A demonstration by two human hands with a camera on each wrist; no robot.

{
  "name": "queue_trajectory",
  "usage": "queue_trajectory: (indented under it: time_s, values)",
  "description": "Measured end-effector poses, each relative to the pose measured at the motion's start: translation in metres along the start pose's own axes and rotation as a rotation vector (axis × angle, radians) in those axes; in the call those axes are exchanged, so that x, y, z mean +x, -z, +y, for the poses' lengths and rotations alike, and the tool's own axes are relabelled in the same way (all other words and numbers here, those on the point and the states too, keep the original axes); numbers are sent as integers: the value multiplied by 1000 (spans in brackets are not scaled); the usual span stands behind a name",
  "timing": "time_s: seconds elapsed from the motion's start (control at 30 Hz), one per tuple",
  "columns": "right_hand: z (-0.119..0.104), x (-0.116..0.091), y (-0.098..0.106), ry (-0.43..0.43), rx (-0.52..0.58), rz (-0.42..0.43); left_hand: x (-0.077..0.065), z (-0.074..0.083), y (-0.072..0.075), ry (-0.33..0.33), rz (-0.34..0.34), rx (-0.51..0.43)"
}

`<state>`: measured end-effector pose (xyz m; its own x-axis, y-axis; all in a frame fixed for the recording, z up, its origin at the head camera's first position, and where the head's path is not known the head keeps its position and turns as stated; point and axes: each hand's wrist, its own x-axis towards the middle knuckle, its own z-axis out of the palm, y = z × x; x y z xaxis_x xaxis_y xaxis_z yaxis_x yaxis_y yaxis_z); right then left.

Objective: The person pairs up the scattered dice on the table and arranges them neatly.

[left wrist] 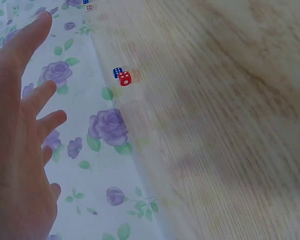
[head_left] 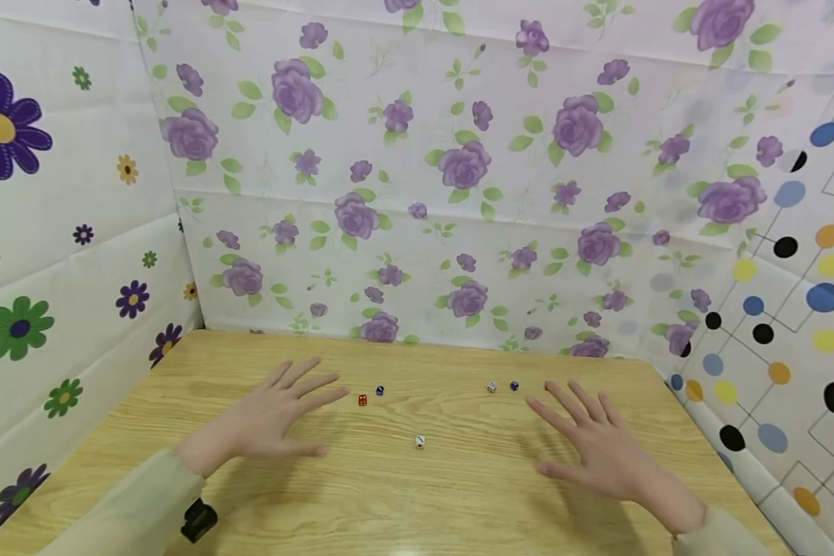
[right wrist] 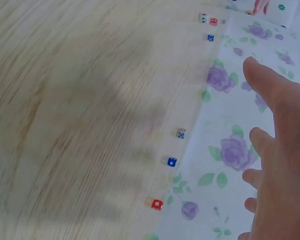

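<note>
Left hand [head_left: 271, 421]: empty, fingers spread and extended, to the left of the landmark, thumb pointing toward it. Right hand [head_left: 601, 452]: likewise empty and spread, to the landmark's right, thumb also toward it.

Landmark: front white die [head_left: 420, 441], on the wooden tabletop [head_left: 417, 502], between the two hands and well apart from both. Nearer hand: left, by a slight margin; the hands' height above the wood leaves this uncertain.

Left pair, beyond the front white die and to its left: left red die [head_left: 363, 400] and left blue die [head_left: 380, 391], near each other, the blue farther back. Nearer hand: left, red lying closer to its fingertips.

Right trio, beyond the front white die and to its right, in a loose row: back white die [head_left: 491, 388], right blue die [head_left: 514, 386], right red die [right wrist: 157, 204] outermost, by the right fingertips. Nearer hand: right.

Long axis: none; all six are cubes.
</note>
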<state>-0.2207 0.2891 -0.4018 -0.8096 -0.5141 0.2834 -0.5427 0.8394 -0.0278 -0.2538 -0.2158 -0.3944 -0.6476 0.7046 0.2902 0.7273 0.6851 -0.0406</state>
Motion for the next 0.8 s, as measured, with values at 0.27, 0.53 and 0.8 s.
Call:
queue_trajectory:
  time_s: [0.27,0.53,0.8]
  values:
    - [-12,13,2,13,85,-55,14,-3,-3,-49,16,-46]
    - [-22,31,-10,57,47,20,26,5,-5,-21,-10,-118]
    - [-36,47,-18,92,47,73,38,18,-10,-6,-61,-177]
